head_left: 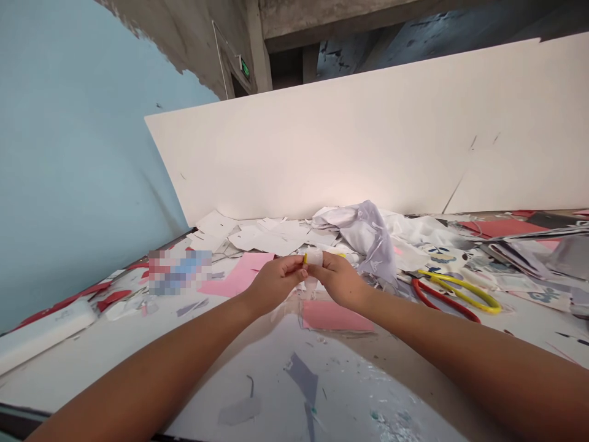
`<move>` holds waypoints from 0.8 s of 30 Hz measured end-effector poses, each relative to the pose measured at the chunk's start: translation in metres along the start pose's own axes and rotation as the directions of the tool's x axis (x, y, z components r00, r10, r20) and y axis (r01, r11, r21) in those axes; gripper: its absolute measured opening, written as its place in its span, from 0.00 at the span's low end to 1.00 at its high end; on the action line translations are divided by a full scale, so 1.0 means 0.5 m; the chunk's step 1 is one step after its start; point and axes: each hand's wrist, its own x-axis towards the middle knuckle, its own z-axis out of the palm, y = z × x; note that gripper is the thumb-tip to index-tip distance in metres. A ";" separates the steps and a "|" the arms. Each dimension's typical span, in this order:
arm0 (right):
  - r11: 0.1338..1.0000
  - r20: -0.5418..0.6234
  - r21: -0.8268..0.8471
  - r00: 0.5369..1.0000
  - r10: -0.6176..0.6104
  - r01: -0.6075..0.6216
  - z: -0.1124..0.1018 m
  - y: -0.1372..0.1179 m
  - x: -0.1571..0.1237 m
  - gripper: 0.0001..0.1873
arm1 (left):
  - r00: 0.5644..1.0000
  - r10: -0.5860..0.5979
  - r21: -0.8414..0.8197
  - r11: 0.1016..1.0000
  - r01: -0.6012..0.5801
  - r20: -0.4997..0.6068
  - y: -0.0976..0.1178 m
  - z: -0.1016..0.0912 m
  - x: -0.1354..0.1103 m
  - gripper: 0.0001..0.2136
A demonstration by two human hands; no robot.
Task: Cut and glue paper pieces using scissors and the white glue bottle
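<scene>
In front of me, both hands meet over the littered table. Between them is a small whitish, translucent thing with a yellow edge [315, 256]; it could be a roll of tape, but the fingers cover too much to be sure. The closed fingers of my left hand [276, 283] pinch its left side by the yellow part. My right hand [339, 281] grips it from the right, thumb against its front. Just below the hands lies a pink paper rectangle [338, 316]. A larger pink sheet [237, 274] is to the left of my left hand.
Scissors with red and yellow handles [464, 293] lie on the right. White paper pieces [271, 234] and crumpled lilac cloth-like material [375, 236] sit along the white board [350, 147]. A white box-like object [50, 331] is at the left edge. Scraps litter the table [184, 374].
</scene>
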 end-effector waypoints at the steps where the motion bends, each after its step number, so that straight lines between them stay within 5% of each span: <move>1: 1.000 0.002 -0.005 1.000 0.002 -0.002 0.001 0.002 0.000 0.08 | 1.000 0.003 0.022 1.000 -0.003 -0.012 -0.003 0.001 -0.001 0.11; 24: 0.987 -0.003 -0.148 0.998 -0.056 0.055 0.015 0.007 -0.002 0.09 | 0.991 0.015 0.020 1.000 -0.013 -0.133 -0.025 0.013 -0.016 0.09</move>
